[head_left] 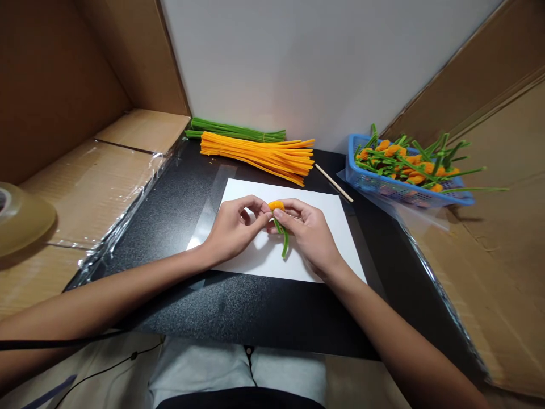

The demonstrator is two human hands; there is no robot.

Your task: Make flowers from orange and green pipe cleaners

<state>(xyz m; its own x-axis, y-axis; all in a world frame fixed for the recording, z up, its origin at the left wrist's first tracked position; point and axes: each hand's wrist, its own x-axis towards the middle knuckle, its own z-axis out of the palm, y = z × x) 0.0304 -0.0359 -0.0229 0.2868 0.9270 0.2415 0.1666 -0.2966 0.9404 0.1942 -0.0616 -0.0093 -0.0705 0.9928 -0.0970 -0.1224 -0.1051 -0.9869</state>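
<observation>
Over the white sheet (251, 262), a small pipe-cleaner flower (276, 205) with a coiled orange head and green stem ends hanging down is held between both hands. My right hand (307, 230) pinches it between thumb and fingers from the right. From the left, my left hand (238, 224) has its thumb and fingertips pressed together at the base of the orange head, where orange meets green. The fingertips partly hide the join. Beyond the sheet lie a bundle of orange pipe cleaners (255, 154) and, behind it, a bundle of green pipe cleaners (238, 130).
At the back right a blue basket (383, 184) holds several orange and green pipe-cleaner pieces, some stems poking past its rim. A thin wooden stick (334, 183) lies near the orange bundle. A tape roll (29, 221) is at far left; cardboard walls (502, 102) flank the black table (238, 307).
</observation>
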